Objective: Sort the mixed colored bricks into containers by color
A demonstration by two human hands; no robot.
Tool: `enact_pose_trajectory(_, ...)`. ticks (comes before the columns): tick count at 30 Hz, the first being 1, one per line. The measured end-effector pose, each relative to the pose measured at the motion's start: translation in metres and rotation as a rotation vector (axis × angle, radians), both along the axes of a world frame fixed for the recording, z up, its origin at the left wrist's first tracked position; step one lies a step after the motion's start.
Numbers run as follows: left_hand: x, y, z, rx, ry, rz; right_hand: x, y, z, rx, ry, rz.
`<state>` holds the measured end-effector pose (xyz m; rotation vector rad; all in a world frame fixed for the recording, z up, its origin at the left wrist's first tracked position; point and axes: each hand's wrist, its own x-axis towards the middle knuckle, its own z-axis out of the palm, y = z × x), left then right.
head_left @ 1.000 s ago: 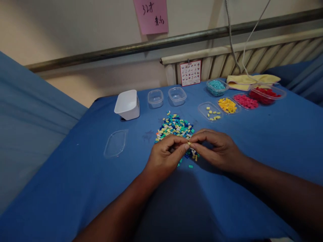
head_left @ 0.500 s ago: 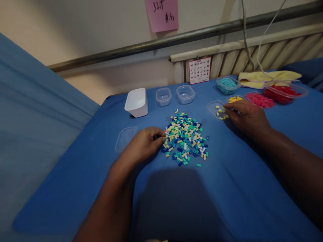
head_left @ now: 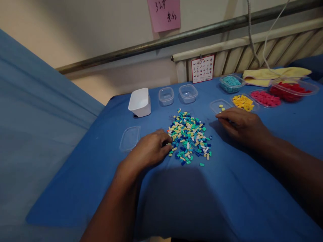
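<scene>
A mixed pile of small toy bricks (head_left: 188, 134) in pale yellow, white, teal, green and dark blue lies on the blue cloth. My left hand (head_left: 155, 144) touches the pile's left edge, thumb and forefinger curled together at the bricks; what they hold is hidden. Further right, my right hand (head_left: 242, 126) hovers by the near edge of a shallow clear lid (head_left: 214, 105). Its fingertips are pinched together, and whether anything is between them is too small to see. A few pale yellow bricks (head_left: 221, 106) lie in the lid, partly covered by that hand.
Behind the pile stand a white tub (head_left: 140, 103) and two clear containers (head_left: 166, 96). Another clear lid (head_left: 130, 138) lies at left. Sorted yellow (head_left: 243, 102), pink (head_left: 264, 98), red (head_left: 290, 91) and light-blue bricks (head_left: 230, 83) sit at the back right, near a yellow cloth (head_left: 277, 74).
My right hand has drawn back left and toward me from the pale yellow bricks, uncovering the yellow bricks behind. My left hand stays at the pile's left edge. The view has shifted slightly.
</scene>
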<state>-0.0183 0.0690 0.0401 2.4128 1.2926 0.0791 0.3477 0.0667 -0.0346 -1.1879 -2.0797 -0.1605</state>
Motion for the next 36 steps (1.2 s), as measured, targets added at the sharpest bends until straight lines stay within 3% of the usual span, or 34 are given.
enact_pose_trajectory(12,0.002,-0.007,0.005,0.049,0.152,-0.07,-0.009,-0.01,0.006,-0.048,-0.001,0.109)
enact_pose_trajectory(28,0.005,-0.007,0.002,0.057,0.109,-0.144,-0.013,-0.017,0.006,-0.094,0.015,0.161)
enact_pose_trajectory(36,0.008,-0.006,-0.006,0.097,0.1,-0.204,-0.022,-0.023,0.01,-0.089,0.059,0.202)
